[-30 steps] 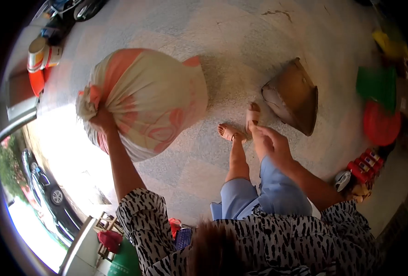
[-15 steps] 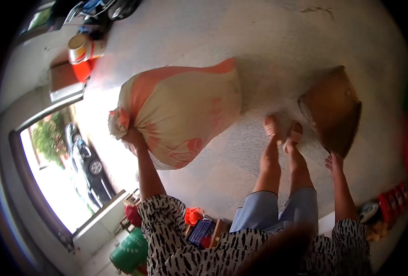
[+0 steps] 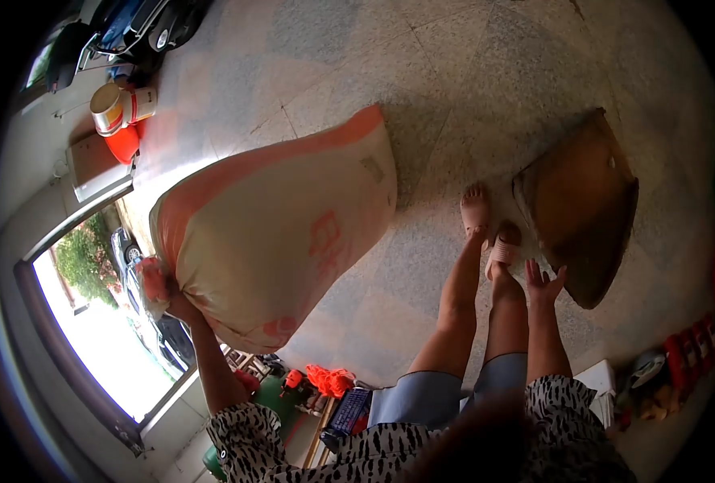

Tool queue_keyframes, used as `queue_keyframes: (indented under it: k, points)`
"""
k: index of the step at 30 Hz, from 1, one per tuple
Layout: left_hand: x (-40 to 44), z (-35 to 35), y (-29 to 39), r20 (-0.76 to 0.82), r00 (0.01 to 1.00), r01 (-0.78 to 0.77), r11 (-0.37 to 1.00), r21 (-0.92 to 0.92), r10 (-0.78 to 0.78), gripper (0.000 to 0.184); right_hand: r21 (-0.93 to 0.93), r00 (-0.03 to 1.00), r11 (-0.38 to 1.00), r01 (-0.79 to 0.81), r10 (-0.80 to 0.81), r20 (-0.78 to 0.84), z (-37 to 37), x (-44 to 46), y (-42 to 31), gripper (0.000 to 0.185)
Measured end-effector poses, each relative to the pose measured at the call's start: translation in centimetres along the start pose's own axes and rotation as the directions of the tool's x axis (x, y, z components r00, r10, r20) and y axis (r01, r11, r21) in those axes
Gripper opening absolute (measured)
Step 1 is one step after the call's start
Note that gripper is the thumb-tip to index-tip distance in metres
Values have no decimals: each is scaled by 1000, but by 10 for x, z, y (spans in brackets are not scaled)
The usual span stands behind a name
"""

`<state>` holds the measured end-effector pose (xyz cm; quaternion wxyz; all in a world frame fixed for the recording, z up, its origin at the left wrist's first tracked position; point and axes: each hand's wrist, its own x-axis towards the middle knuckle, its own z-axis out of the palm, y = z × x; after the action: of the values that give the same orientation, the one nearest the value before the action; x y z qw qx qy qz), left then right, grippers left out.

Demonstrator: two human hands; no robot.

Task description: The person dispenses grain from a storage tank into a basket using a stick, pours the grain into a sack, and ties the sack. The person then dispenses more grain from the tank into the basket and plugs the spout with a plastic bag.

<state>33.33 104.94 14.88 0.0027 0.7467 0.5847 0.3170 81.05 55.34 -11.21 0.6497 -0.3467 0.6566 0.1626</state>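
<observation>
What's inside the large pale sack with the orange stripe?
The large pale sack with an orange stripe shows only its bulging outside, its neck gathered in the left hand; the contents are covered.

The left arm stretches forward and out to the left, the left hand clenched in a grip. The right arm reaches forward and low — its right hand loose, fingers spread. Both legs are bare below the knee, feet close together — left slightly ahead.
</observation>
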Motion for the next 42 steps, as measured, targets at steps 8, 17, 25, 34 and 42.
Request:
queue_keyframes:
  k: [8, 17, 25, 34, 42]
  points:
    - [-14, 4, -6, -4, 989, 148, 989, 28, -148, 30, -111, 998, 994, 9, -3, 61, 14, 86, -37, 45]
    - [-11, 44, 100, 56, 994, 80, 977, 199, -93, 41, -38, 993, 993, 113, -112, 26, 61, -50, -120, 40]
    - [37, 172, 411, 414, 909, 63, 963, -263, 53, 39, 101, 966, 974, 202, -215, 142, 110, -195, -232, 54]
    - [76, 279, 747, 860, 437, 207, 900, -383, 265, 37, 49, 876, 883, 468, -470, 106, 228, -250, -408, 46]
    - [122, 350, 866, 991, 132, 460, 883, -90, 32, 36, -48, 886, 894, 446, -434, 165, 378, -320, -564, 46]
